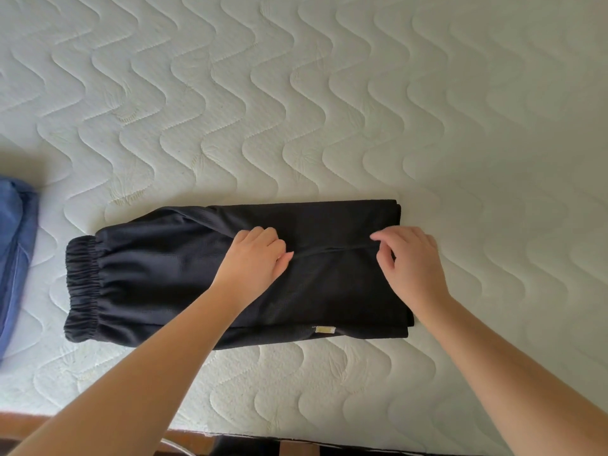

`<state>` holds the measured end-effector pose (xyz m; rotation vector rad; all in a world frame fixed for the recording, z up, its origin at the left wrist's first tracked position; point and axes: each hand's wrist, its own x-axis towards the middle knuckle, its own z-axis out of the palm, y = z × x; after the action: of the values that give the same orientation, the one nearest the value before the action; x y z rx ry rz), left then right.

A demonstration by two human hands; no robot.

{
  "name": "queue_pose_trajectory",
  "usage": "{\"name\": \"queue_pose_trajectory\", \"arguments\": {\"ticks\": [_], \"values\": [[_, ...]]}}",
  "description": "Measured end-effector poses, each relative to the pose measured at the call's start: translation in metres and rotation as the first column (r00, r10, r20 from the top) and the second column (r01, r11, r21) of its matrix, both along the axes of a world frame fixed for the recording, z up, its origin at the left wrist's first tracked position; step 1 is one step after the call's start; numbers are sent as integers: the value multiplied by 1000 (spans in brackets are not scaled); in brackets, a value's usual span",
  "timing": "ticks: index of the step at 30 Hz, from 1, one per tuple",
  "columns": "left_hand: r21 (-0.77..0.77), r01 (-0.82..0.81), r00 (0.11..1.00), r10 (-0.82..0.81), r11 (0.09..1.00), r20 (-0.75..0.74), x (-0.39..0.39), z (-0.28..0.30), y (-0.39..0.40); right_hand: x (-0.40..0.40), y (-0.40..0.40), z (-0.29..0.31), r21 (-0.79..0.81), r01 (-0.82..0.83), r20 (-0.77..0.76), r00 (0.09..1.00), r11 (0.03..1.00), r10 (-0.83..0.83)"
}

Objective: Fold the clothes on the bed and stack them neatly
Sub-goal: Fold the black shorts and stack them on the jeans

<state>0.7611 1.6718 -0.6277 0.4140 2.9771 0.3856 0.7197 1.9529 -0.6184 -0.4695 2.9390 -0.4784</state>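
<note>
**Open mattress on three sides**

The black shorts [230,274] are lying across the near middle of the mattress [362,93]. Bare quilting is stretching beyond them, to their right and in front. A blue garment [14,258] is crowding the left edge.

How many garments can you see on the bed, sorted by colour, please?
Black: 1, the black shorts lying on the mattress, with the left hand and the right hand pinching their folded edge.
Blue: 1, the blue garment, partly out of view at the left edge.
Total: 2
</note>
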Motion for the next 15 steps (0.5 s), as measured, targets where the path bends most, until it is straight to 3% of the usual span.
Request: {"name": "queue_pose_trajectory", "arguments": {"ticks": [3,5,9,12,15], "values": [[41,-66,994,70,997,-86,-18,-4,14,-10,-17,3,-57,93,-80,992,994,-97],[43,-141,989,143,989,-46,-28,-10,25,-22,-40,-1,-41,76,-64,995,996,-78],[-155,-217,970,231,964,76,-21,-33,34,-29,-84,-27,102,-59,67,996,993,52],[-238,-252,956,279,938,88,-5,-50,23,-14,-76,-51,215,-183,127,979,959,158],[-267,-235,962,263,935,73,2,-56,12,-10,-40,-56,266,-101,91,993,959,80]]}}
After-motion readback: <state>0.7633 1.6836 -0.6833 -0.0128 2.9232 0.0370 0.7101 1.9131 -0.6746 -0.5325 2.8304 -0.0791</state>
